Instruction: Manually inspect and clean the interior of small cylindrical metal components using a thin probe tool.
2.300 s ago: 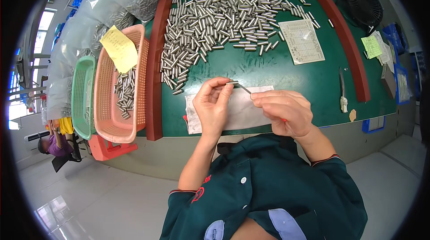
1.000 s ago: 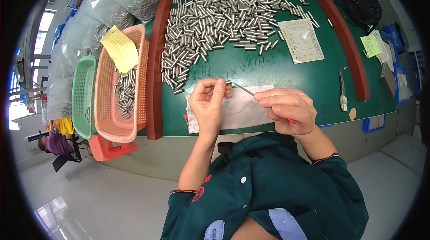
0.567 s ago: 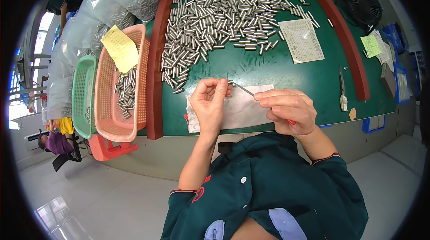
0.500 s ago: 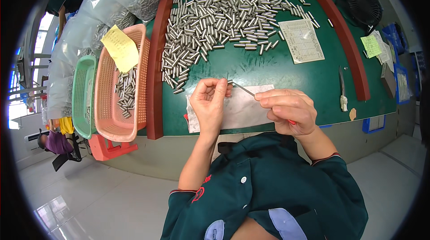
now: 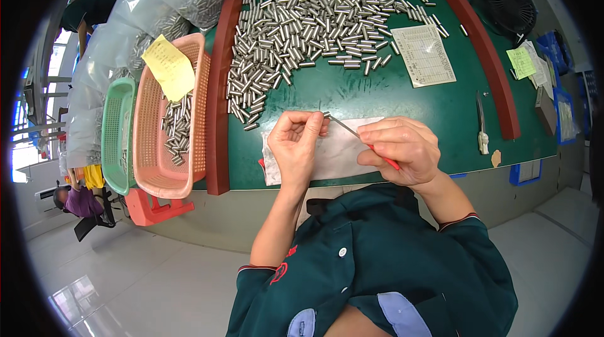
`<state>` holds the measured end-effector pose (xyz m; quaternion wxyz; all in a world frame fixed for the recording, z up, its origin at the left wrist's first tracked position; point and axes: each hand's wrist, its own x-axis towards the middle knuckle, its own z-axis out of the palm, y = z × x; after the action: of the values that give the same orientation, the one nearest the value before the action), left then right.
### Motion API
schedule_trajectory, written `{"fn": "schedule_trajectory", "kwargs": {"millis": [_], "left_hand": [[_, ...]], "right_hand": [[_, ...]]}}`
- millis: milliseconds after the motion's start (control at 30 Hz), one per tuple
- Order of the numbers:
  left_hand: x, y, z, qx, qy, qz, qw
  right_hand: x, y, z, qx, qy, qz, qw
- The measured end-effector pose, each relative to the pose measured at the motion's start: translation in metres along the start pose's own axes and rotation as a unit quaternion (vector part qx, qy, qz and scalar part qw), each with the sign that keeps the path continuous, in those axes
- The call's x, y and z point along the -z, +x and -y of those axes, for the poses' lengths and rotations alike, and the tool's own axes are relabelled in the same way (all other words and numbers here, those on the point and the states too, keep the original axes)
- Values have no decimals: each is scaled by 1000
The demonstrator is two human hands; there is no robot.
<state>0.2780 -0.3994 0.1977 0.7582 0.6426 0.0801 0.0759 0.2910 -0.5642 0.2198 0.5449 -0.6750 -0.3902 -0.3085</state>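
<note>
My left hand (image 5: 296,145) is closed, pinching a small metal pin (image 5: 326,115) between thumb and fingers above the white cloth (image 5: 343,157). Closed around a thin grey tool with a red handle (image 5: 388,159) is my right hand (image 5: 408,148). The tool's slim shaft (image 5: 347,127) slants up and left, its tip at the pin's end. Its exact kind is too fine to make out. Beyond my hands, a large heap of loose metal pins (image 5: 314,19) spreads over the green table (image 5: 352,98).
A pink basket (image 5: 146,148) holding pins and a yellow note stands left, beside a green basket (image 5: 115,142). Red-brown rails (image 5: 218,104) border the table. To the right are a printed sheet (image 5: 423,57), a slim pointed tool (image 5: 482,126) and a black fan (image 5: 509,6).
My right hand has shifted slightly left and rolled, so more of the red handle shows. My left hand stays nearly in place with the pin.
</note>
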Motion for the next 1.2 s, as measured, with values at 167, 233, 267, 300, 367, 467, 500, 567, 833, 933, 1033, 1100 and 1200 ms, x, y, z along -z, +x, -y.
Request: {"fn": "schedule_trajectory", "kwargs": {"millis": [167, 233, 267, 300, 367, 467, 500, 567, 833, 933, 1033, 1100, 1200], "left_hand": [[3, 2, 3, -14, -32, 2, 999], [1, 2, 4, -8, -55, -4, 998], [0, 1, 4, -8, -55, -3, 998], [-1, 1, 3, -14, -45, -7, 999], [-1, 1, 4, -21, -34, -10, 999], [0, 0, 6, -21, -22, -9, 999], [-1, -1, 5, -17, -7, -4, 1000], [-1, -1, 5, -13, 8, 2, 1000], [-3, -1, 3, -14, 3, -11, 1000], [-2, -1, 3, -15, 10, -21, 1000], [0, 2, 2, -14, 4, -27, 1000], [-2, 2, 2, -11, -4, -25, 1000], [-3, 1, 2, -11, -1, -10, 1000]], "right_hand": [[2, 2, 4, 5, -37, 29, 999], [3, 4, 4, 5, -58, 50, 997], [3, 4, 4, 6, -56, 52, 997], [3, 4, 4, 7, -55, 54, 997], [2, 4, 3, 7, -50, 52, 997], [1, 0, 2, 22, -36, 49, 998], [1, -1, 1, 37, -24, 48, 998], [2, -1, 1, 37, -18, 53, 998], [2, 0, 3, 29, -27, 98, 994], [2, -3, 2, 47, 5, 80, 996], [6, 1, 5, 47, 21, 63, 997], [12, 6, 11, 28, 21, 84, 996], [15, 7, 8, -11, -25, 33, 999]]}}
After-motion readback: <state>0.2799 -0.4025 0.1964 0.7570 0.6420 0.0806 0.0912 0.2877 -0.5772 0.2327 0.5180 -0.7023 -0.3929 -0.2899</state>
